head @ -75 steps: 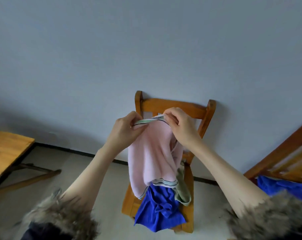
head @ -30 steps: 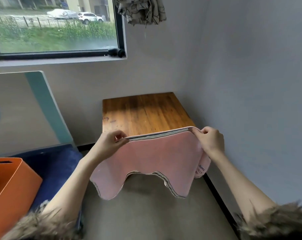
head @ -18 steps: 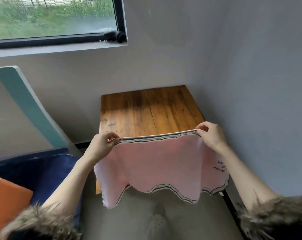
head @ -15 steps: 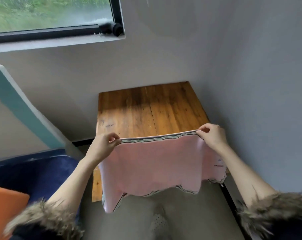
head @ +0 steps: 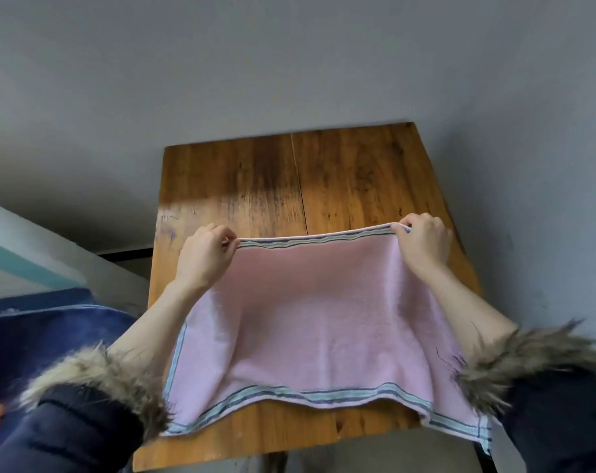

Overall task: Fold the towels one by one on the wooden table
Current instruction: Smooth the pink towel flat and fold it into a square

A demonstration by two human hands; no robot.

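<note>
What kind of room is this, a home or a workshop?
Probably a plain room in a home: a small wooden table stands against a bare grey wall, and both hands spread a pink towel over it.

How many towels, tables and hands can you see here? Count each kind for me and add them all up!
Towels: 1, the pink towel, spread over the table
Tables: 1, the wooden table
Hands: 2, the left hand and the right hand, each pinching a far corner of the towel
Total: 4
</note>
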